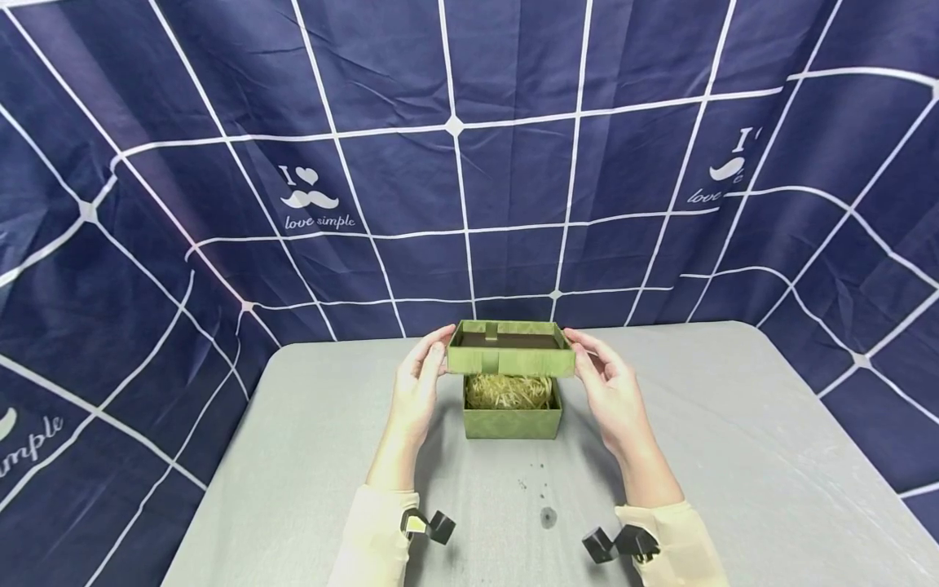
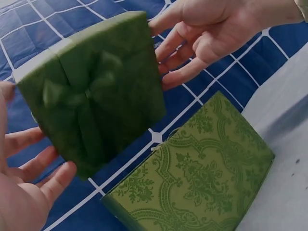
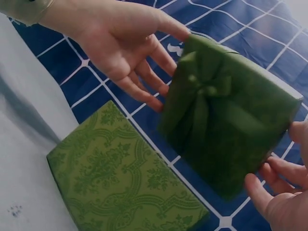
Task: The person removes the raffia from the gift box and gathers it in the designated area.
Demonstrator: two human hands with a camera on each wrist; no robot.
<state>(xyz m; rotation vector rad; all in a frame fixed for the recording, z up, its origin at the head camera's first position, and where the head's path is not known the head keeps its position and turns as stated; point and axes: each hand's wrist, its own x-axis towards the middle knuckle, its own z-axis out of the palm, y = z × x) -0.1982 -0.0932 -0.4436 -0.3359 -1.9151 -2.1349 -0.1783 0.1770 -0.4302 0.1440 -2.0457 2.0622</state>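
Both hands hold a green gift box lid (image 1: 511, 360) up above its box, one at each end. My left hand (image 1: 415, 395) grips the lid's left end with thumb and fingers, and my right hand (image 1: 612, 395) grips the right end. In the head view the lid's dark inside faces me. A ribbon bow (image 2: 87, 94) on its outer face shows in both wrist views. Below stands the uncovered green box base (image 1: 511, 425), its patterned side (image 3: 122, 173) plain in the right wrist view. Pale shredded filler (image 1: 509, 393) fills it; anything under the filler is hidden.
The box stands on a grey-white table (image 1: 330, 456) with rounded far corners. Dark spots (image 1: 548, 517) mark the surface in front of the box. A navy curtain (image 1: 513, 179) with white grid lines surrounds the table at the back and sides.
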